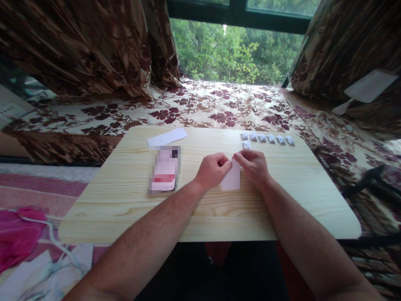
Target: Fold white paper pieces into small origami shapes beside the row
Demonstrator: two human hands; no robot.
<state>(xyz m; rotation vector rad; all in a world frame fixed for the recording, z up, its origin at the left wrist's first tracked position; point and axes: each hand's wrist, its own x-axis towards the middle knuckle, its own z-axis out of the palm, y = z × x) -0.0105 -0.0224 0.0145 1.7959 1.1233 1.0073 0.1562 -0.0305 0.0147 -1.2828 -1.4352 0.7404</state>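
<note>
Over the middle of the wooden table [125, 209], a strip of white paper [231, 179] hangs between my two hands. My left hand [213, 169] is closed, its thumb and finger pinching the paper's upper left edge. From the other side my right hand [253, 165] pinches the top of the same piece, fingers curled. The top edge of the paper is partly covered by my fingertips. Just beyond my right hand lies a small folded white paper piece [247, 144]. A row of several similar folded paper pieces [263, 138] runs along the table's far right edge.
Left of my hands lies a phone [165, 169], blurred by pixelation. White paper strips [167, 136] rest behind it. A flower-patterned cloth [219, 104] covers the ledge beyond the table. At right stands a white lamp [371, 85]; cables [52, 234] lie at lower left.
</note>
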